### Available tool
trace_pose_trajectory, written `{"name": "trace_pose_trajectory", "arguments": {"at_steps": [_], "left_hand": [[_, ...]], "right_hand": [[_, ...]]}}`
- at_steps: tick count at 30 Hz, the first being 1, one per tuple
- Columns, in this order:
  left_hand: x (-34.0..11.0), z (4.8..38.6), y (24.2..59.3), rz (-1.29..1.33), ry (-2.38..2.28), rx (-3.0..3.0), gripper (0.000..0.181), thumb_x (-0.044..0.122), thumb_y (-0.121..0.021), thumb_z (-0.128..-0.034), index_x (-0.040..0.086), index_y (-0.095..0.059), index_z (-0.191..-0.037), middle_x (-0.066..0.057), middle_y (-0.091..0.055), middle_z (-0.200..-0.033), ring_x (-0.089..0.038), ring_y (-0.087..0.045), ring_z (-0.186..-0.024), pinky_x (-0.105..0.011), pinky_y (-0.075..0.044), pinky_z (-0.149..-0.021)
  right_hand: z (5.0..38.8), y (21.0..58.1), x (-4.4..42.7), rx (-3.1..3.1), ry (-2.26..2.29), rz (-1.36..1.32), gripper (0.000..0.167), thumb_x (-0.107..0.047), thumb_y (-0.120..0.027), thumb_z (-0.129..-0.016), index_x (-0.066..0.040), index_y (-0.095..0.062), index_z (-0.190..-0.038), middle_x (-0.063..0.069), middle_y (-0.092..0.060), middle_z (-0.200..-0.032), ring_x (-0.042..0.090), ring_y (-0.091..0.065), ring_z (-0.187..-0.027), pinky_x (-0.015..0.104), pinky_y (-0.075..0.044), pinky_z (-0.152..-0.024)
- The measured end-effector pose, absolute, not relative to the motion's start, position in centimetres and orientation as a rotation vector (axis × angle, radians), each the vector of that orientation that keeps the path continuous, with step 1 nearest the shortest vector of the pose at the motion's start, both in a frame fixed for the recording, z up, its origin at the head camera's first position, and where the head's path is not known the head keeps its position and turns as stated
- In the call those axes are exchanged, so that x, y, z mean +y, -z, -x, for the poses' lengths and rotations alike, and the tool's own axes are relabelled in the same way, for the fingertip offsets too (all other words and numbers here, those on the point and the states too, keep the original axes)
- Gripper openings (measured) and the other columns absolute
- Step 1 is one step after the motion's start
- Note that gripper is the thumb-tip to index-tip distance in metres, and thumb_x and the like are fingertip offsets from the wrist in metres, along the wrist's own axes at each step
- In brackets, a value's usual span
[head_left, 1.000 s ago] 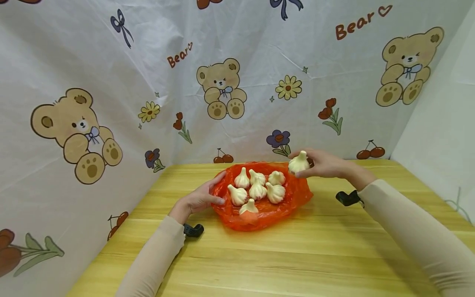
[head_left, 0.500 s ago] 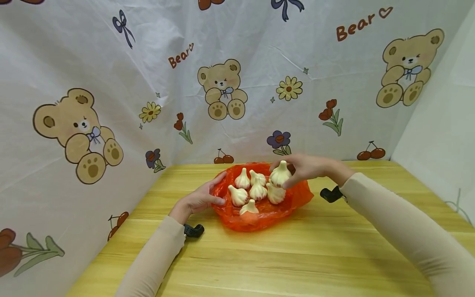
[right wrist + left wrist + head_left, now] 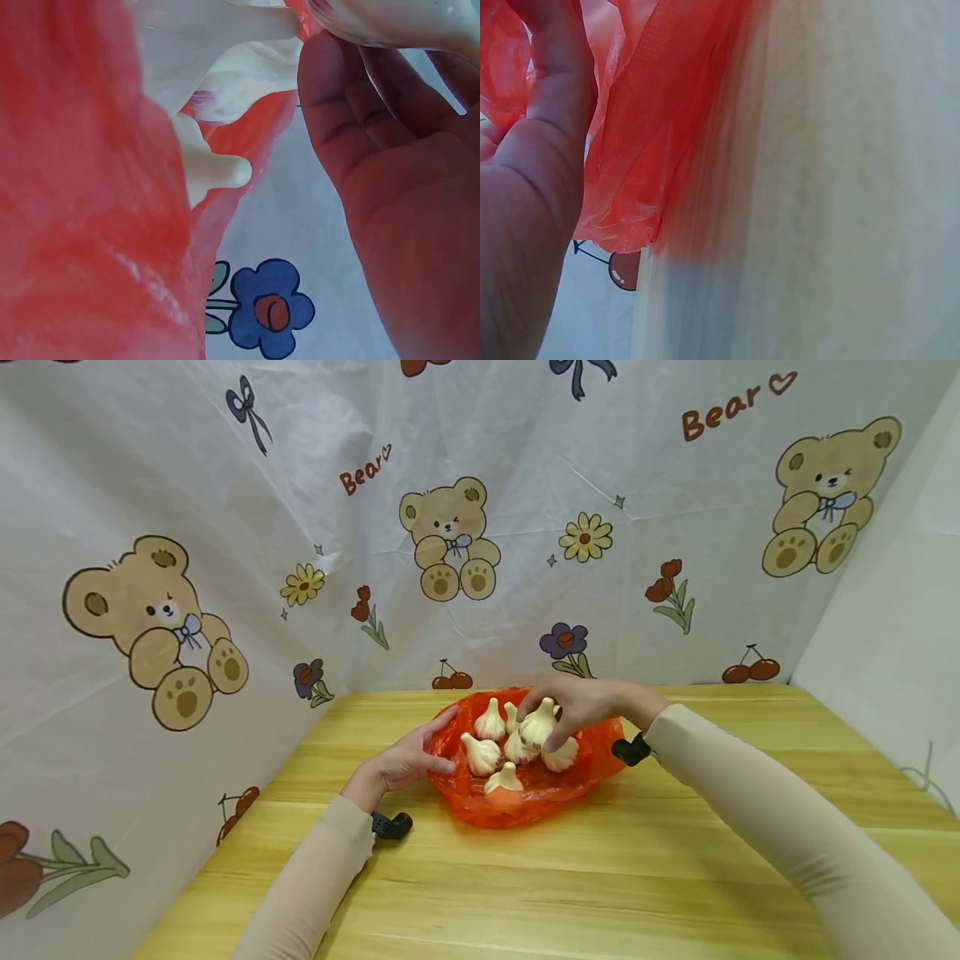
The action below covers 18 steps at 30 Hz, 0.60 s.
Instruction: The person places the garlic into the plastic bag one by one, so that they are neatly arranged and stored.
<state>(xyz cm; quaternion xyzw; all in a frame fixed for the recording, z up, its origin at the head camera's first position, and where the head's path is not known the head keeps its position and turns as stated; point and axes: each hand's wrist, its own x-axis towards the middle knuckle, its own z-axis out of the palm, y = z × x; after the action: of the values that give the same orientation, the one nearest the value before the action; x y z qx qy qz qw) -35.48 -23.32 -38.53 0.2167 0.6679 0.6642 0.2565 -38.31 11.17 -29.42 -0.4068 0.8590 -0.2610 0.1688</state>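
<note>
In the head view, a red plastic bag point(image 3: 480, 814) lies spread on the table with several garlic bulbs point(image 3: 491, 723) inside. My left hand point(image 3: 405, 762) holds the bag's left side, thumb and fingers apart around its rim. Red film shows between the thumb and fingers of the left hand point(image 3: 532, 172) in the left wrist view. Over the bag, my right hand point(image 3: 581, 706) grips one garlic bulb point(image 3: 537, 727) between thumb and fingers, its stem up. In the right wrist view that bulb point(image 3: 405, 22) is cut off at the top, above the bent fingers point(image 3: 330, 97).
A light wooden table point(image 3: 480, 893) carries the bag. A cloth printed with bears point(image 3: 450, 539) hangs behind and to the left. The right side has a plain white wall point(image 3: 907, 635). A black wrist device point(image 3: 392, 826) sticks out beneath the left sleeve.
My right hand has moved left and slightly down with the garlic bulb, from the bag's right edge to over the bulbs inside. The left hand stays put on the bag.
</note>
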Motion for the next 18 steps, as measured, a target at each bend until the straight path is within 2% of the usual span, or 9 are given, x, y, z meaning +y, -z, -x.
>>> {"name": "trace_pose_trajectory", "arguments": {"at_steps": [4,6,10,13,18], "left_hand": [[-23.3,35.6,38.4,-0.587,-1.806,1.824,0.109,-0.007,-0.071,-0.0885,0.039,-0.010,-0.166,-0.007,-0.013,-0.172,-0.036,-0.040,-0.146,-0.045,-0.056,-0.103],[-23.3,35.6,38.4,-0.588,-1.808,1.820,0.108,-0.008,-0.070,-0.0887,0.039,-0.010,-0.166,-0.008,-0.013,-0.172,-0.036,-0.040,-0.146,-0.045,-0.056,-0.103],[-23.2,35.6,38.5,-0.580,-1.806,1.810,0.109,-0.008,-0.070,-0.0884,0.039,-0.010,-0.166,-0.007,-0.013,-0.172,-0.035,-0.041,-0.146,-0.046,-0.055,-0.104],[-23.2,35.5,38.6,-0.574,-1.806,1.807,0.109,-0.008,-0.070,-0.0884,0.039,-0.010,-0.166,-0.007,-0.014,-0.172,-0.035,-0.042,-0.145,-0.046,-0.055,-0.105],[-23.2,35.4,38.6,-0.570,-1.805,1.811,0.108,-0.008,-0.071,-0.0887,0.039,-0.010,-0.166,-0.007,-0.015,-0.172,-0.034,-0.043,-0.144,-0.046,-0.055,-0.104]], "right_hand": [[38.6,29.6,10.5,2.403,0.708,1.168,0.051,-0.018,-0.093,-0.074,-0.028,-0.070,-0.119,-0.002,-0.062,-0.125,0.023,-0.056,-0.109,0.033,-0.059,-0.086],[38.7,29.7,10.3,2.374,0.695,1.171,0.050,-0.016,-0.093,-0.075,-0.027,-0.070,-0.118,-0.003,-0.066,-0.120,0.021,-0.058,-0.107,0.031,-0.059,-0.086],[38.8,30.4,9.9,2.256,0.737,1.200,0.038,-0.006,-0.085,-0.082,-0.011,-0.070,-0.117,0.003,-0.069,-0.113,0.021,-0.060,-0.104,0.031,-0.058,-0.091],[38.7,30.7,9.8,2.216,0.753,1.217,0.029,-0.001,-0.078,-0.087,-0.005,-0.069,-0.114,0.005,-0.069,-0.108,0.021,-0.061,-0.100,0.031,-0.058,-0.090],[38.4,30.8,9.5,2.257,0.714,1.244,0.021,-0.003,-0.078,-0.087,-0.010,-0.073,-0.107,0.003,-0.070,-0.104,0.019,-0.061,-0.097,0.030,-0.058,-0.086]]}}
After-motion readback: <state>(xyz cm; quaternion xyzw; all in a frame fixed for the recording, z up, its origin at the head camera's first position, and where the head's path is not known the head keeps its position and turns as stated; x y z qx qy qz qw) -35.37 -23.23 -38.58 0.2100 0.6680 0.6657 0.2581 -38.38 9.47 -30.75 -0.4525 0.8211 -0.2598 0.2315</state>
